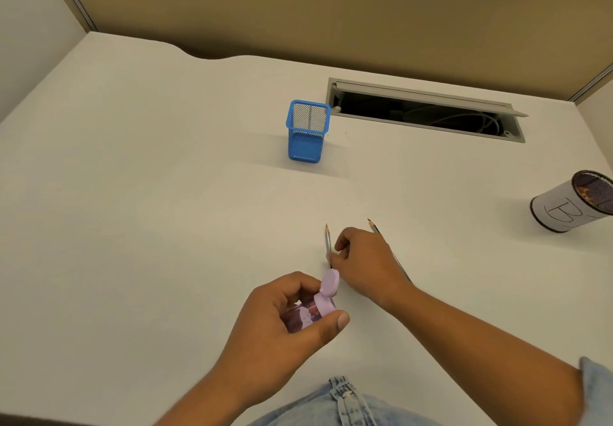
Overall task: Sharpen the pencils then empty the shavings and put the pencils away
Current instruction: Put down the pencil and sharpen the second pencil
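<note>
My left hand [288, 313] grips a small lilac sharpener [318, 306] with a clear shavings box; its round lid is flipped open. My right hand [361, 260] rests on the white desk [166, 193] with thumb and fingers pinched on a grey pencil [327, 240] that points away from me. A second sharpened pencil [374, 225] lies under my right hand, its tip showing to the right. A blue mesh pencil holder [306, 130] stands upright farther back on the desk.
A round mesh cup [570, 203] wrapped in white paper with handwriting stands at the right edge, shavings inside. An open cable slot [424, 110] is cut into the desk behind the blue holder. A tan partition closes the back.
</note>
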Demonstrator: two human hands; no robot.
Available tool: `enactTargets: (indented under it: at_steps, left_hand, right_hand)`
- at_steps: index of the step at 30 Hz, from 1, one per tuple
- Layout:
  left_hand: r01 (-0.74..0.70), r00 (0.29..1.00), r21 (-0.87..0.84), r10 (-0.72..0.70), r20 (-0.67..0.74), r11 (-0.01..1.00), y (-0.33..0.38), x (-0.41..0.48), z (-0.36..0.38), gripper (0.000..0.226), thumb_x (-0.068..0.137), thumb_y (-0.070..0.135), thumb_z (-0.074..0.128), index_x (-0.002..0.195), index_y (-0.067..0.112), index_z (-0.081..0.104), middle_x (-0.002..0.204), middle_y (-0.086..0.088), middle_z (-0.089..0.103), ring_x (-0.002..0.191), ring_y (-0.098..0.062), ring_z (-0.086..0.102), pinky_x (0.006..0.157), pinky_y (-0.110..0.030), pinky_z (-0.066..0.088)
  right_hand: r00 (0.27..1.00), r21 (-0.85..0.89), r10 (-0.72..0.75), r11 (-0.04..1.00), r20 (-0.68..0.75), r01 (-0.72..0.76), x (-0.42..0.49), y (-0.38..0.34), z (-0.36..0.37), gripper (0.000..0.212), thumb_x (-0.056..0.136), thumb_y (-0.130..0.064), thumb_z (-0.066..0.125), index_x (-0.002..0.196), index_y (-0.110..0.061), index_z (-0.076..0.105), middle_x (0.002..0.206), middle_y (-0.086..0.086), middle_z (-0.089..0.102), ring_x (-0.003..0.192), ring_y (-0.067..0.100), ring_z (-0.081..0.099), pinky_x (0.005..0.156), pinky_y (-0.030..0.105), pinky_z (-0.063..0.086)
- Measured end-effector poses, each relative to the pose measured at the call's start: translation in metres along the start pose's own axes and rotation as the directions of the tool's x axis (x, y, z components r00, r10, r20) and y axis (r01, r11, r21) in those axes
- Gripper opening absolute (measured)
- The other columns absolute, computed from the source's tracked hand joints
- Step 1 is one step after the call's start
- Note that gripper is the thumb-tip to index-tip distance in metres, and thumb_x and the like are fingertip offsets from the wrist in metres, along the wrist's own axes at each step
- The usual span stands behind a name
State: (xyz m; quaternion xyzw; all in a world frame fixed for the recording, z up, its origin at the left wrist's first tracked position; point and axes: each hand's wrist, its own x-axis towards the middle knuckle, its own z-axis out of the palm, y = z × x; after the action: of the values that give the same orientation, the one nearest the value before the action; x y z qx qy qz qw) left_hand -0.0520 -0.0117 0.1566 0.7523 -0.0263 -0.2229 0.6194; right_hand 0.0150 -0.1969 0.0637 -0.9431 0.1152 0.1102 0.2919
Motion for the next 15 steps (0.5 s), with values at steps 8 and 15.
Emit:
enactTargets:
  at_steps: [8,15]
  left_hand:
    - [0.013,0.999,-0.019,-0.014,-0.034,1.0,-0.006,-0.017,-0.006,0.024,0.065,0.047,0.076,0.084,0.032,0.072,0.086,0.006,0.074,0.072,-0.016,0.066,0.068,-0.024,0.055]
    - [0.019,0.998,-0.004,-0.019,-0.062,1.0,-0.006,-0.023,-0.007,0.031,0.062,0.051,0.074,0.084,0.028,0.073,0.085,0.009,0.074,0.069,-0.009,0.065,0.063,-0.017,0.052]
  right_hand:
    - [0.999,-0.045,0.039,0.998,0.025,-0.037,0.005,-0.001,0.016,0.029,0.077,-0.038,0.075,0.089,-0.018,0.058,0.081,0.001,0.067,0.073,0.021,0.064,0.066,0.034,0.054]
    - [0.999,-0.023,0.032,0.999,0.03,-0.031,0.002,-0.003,0.014,0.022,0.077,-0.022,0.066,0.097,-0.019,0.058,0.087,0.003,0.069,0.078,0.024,0.065,0.072,0.039,0.058]
